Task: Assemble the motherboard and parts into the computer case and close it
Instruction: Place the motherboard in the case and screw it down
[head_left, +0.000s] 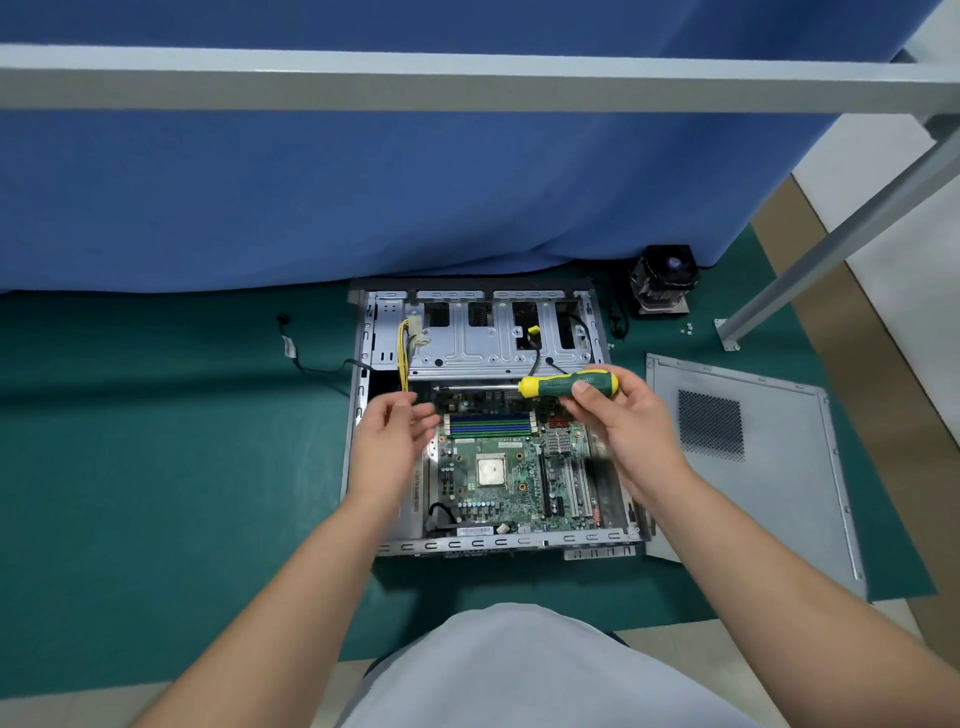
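**A:** What can go wrong for us from here? The motherboard (511, 470) already lies inside the open computer case (358, 415), and we hold the screwdriver (569, 385) level above its far edge, with the shaft pointing left toward our left hand (392, 441).

**B:** The tip worries me most. If we swing it down carelessly, I think it could scrape the board or strike the memory slots (491, 425) just below it. A screw dropped among the components would also be hard to fish out.

**A:** And the loose wiring?

**B:** The yellow cable bundle (402, 358) hangs at the left of the drive cage (483, 332), close to our left fingers. We could trap it under something if we do not mind it.

**A:** How do our hands sit?

**B:** Our right hand (618, 431) grips the yellow-and-green handle from below, the thumb pressed on its near side. Our left hand hovers over the case's left wall, palm turned inward, fingers loosely spread toward the shaft's tip. Motion blur hides the fingertips, so we cannot tell whether they pinch a screw.

**A:** What is left to fit?

**B:** The CPU cooler (662, 283) stands on the green mat (156, 467) beyond the case's far right corner, small screws (688, 328) lie near it, and the side panel (753, 452) lies flat to the right, touching the case's near corner. We judge the closing well off.
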